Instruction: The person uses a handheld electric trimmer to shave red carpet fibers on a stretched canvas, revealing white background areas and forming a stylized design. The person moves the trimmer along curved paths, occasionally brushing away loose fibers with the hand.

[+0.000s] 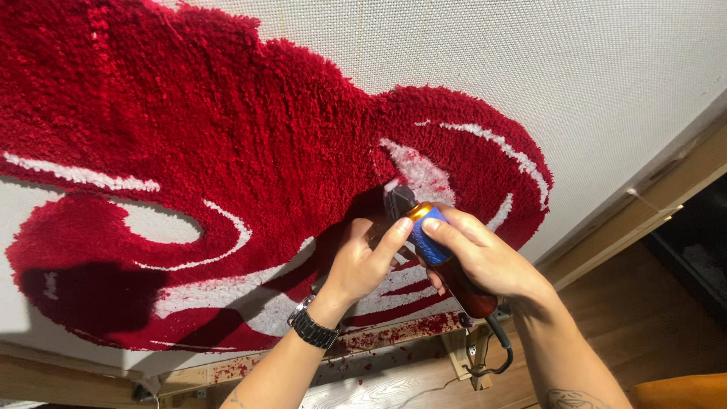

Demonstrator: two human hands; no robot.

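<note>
A person stands close to a stretched white backing cloth (575,68) that carries a thick tufted rug (227,174) in deep red, with curling white lines and patches running through the pile. The cloth is fixed on a wooden frame (666,189), whose pale beams run along the lower edge and up the right side.

The right hand (485,261) is wrapped firmly around a handheld electric trimmer (435,246), a tool with a blue middle band, a gold ring near the head and a dark reddish lower grip. Its dark head presses against the pile just where a white patch meets the red, near the right lobe of the design. A black cord (496,344) leaves the bottom of the tool and loops down beside the frame.

The left hand (363,261) sits just beside the tool, fingers curled and resting against the rug, with the thumb stretched out to touch the blue band near the head. A dark metal wristwatch (312,326) sits on that wrist.

Red fluff (394,333) lies scattered along the lower beam of the frame and on the wooden floor (644,326) below. An orange object (681,394) shows at the bottom right corner, too cropped to identify.
</note>
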